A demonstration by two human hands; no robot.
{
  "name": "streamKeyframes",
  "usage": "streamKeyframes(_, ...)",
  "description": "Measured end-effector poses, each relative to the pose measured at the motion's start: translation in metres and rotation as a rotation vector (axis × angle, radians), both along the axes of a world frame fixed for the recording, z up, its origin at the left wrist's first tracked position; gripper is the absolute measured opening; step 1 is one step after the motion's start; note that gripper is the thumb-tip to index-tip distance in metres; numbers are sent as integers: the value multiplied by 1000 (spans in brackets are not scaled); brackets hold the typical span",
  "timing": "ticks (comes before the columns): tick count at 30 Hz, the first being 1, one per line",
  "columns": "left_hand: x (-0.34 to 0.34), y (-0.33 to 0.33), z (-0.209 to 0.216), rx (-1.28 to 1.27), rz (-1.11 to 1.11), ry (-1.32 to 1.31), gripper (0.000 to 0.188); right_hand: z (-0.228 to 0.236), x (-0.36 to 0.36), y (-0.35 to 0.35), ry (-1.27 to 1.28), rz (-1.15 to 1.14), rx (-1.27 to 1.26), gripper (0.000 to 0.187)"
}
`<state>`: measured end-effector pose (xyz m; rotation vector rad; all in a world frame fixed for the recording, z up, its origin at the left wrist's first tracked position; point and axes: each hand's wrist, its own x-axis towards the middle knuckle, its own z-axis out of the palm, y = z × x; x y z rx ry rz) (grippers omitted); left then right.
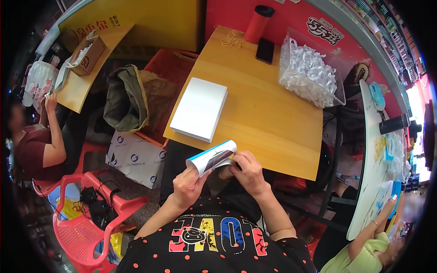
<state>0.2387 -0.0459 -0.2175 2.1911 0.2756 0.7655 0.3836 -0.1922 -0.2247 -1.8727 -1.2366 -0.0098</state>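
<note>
My left hand is closed round the left part of a curled printed leaflet, white with a blue stripe and a dark picture. At the leaflet's right end my right hand has its fingers bent and pressed together on the paper edge. Both hands are in front of my body, just off the near edge of the wooden table. Beyond the leaflet, a thick stack of white paper lies on the table's left side.
A clear bin of white paper strips stands at the far right, near a black phone and a red tumbler. Rubber bands lie at the far edge. An open sack and pink chair are left. People sit on both sides.
</note>
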Motion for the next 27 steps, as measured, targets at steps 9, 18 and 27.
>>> streamKeyframes(9,-5,9,3,86,-20,-64,23,10,4,-5,409,-50,-31,19)
streamKeyframes(18,-9,18,1,170,-87,-86,24,20,30,-9,707,42,-239,13)
streamKeyframes(27,-12,20,-7,136,-104,-62,24,14,31,-6,981,154,-326,18)
